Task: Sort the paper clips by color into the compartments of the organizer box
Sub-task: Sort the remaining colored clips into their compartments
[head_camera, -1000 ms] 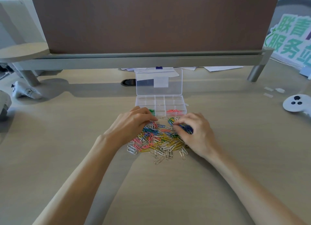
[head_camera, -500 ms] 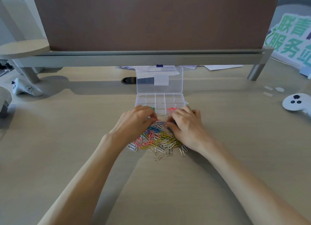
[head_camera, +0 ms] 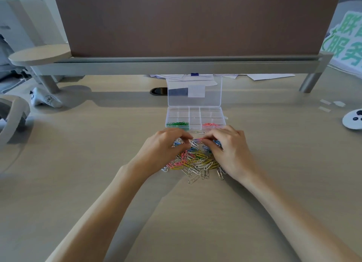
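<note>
A heap of mixed-colour paper clips lies on the desk in front of the clear organizer box, whose lid stands open. Green clips fill its front left compartment and red clips its front right one. My left hand curls over the heap's far left side, its fingertips pinching at clips. My right hand curls over the far right side, with blue clips tucked under its fingers. A pink clip spans the gap between both hands' fingertips. One white clip lies by the box.
A brown partition on a grey rail crosses the desk behind the box, with papers beneath it. A white controller lies far right, a white pouch far left and a dark grommet behind the box.
My right hand moved left from the heap's right edge toward the left hand. Both hands' fingertips now meet over the heap's far side.
</note>
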`<action>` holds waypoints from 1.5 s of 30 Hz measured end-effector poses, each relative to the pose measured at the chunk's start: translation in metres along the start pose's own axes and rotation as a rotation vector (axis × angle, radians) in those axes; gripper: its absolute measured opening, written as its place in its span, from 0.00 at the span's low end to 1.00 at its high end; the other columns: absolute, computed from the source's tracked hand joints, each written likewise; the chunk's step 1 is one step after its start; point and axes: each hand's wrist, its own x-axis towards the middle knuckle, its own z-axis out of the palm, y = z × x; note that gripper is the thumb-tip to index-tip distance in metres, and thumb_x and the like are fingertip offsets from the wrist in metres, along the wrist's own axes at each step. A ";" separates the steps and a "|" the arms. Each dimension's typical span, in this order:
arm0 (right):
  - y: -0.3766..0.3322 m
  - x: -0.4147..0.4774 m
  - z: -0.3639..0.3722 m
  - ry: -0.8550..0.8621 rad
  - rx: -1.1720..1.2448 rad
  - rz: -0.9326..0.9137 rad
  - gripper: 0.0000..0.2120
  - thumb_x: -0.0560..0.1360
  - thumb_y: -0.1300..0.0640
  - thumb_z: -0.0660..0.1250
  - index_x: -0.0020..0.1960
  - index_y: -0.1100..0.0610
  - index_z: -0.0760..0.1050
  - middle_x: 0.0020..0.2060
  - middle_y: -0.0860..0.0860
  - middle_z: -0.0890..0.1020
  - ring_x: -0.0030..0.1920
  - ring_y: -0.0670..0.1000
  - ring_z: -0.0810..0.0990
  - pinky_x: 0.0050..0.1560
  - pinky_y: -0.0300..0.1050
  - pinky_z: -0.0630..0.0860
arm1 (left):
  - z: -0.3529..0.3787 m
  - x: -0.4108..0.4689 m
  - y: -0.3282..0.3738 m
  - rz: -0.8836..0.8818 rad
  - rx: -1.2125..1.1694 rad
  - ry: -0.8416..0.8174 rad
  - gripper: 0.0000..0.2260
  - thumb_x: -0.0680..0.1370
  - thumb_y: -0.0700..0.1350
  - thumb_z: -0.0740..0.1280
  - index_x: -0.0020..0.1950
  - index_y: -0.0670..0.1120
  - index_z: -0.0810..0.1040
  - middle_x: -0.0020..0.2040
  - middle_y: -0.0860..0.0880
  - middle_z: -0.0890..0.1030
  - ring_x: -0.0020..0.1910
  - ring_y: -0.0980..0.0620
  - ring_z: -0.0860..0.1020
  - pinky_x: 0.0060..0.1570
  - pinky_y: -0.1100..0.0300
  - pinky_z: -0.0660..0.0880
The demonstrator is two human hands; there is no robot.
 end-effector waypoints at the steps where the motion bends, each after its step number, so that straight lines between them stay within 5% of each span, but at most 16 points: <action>1: 0.001 -0.004 -0.001 0.017 0.012 0.016 0.03 0.75 0.50 0.68 0.47 0.48 0.79 0.42 0.39 0.81 0.50 0.44 0.74 0.48 0.42 0.58 | -0.002 -0.006 -0.004 0.022 0.045 -0.013 0.07 0.77 0.48 0.68 0.54 0.57 0.80 0.49 0.63 0.78 0.48 0.70 0.71 0.44 0.62 0.70; 4: 0.005 -0.014 -0.003 0.051 0.021 0.047 0.03 0.75 0.51 0.69 0.47 0.49 0.80 0.39 0.38 0.79 0.47 0.43 0.73 0.49 0.42 0.60 | -0.009 -0.018 -0.013 0.097 0.120 -0.073 0.08 0.77 0.48 0.68 0.54 0.59 0.81 0.52 0.62 0.77 0.54 0.63 0.71 0.45 0.56 0.75; 12: 0.005 -0.018 -0.007 0.085 0.066 0.089 0.04 0.75 0.52 0.69 0.47 0.50 0.81 0.39 0.39 0.79 0.46 0.46 0.73 0.49 0.46 0.64 | -0.013 -0.020 -0.008 0.233 0.280 -0.032 0.06 0.78 0.49 0.68 0.52 0.57 0.82 0.50 0.60 0.78 0.50 0.60 0.71 0.34 0.55 0.75; 22: 0.005 -0.019 -0.006 0.087 0.058 0.097 0.03 0.75 0.53 0.70 0.47 0.50 0.81 0.39 0.37 0.77 0.46 0.47 0.73 0.49 0.47 0.65 | -0.021 -0.033 -0.009 0.173 0.260 -0.020 0.07 0.76 0.57 0.64 0.46 0.58 0.80 0.44 0.64 0.76 0.43 0.64 0.67 0.33 0.61 0.70; 28: 0.004 -0.019 -0.006 0.088 0.051 0.081 0.04 0.75 0.52 0.69 0.47 0.51 0.80 0.38 0.38 0.77 0.45 0.47 0.73 0.48 0.47 0.65 | -0.021 -0.036 -0.007 0.135 0.255 -0.065 0.12 0.73 0.64 0.64 0.49 0.60 0.81 0.46 0.62 0.77 0.48 0.63 0.71 0.37 0.60 0.72; 41: 0.007 -0.020 -0.005 0.085 0.059 0.087 0.04 0.75 0.52 0.69 0.47 0.51 0.81 0.39 0.40 0.80 0.46 0.46 0.73 0.49 0.47 0.65 | -0.020 -0.032 -0.001 0.102 0.259 -0.085 0.12 0.77 0.58 0.60 0.46 0.55 0.81 0.42 0.60 0.76 0.44 0.61 0.68 0.36 0.57 0.72; 45: 0.007 -0.019 -0.005 0.086 0.058 0.089 0.04 0.75 0.52 0.70 0.47 0.51 0.81 0.40 0.41 0.81 0.47 0.46 0.73 0.49 0.47 0.65 | -0.021 -0.033 0.000 0.090 0.256 -0.091 0.06 0.78 0.53 0.66 0.44 0.54 0.79 0.40 0.62 0.74 0.44 0.61 0.68 0.35 0.58 0.70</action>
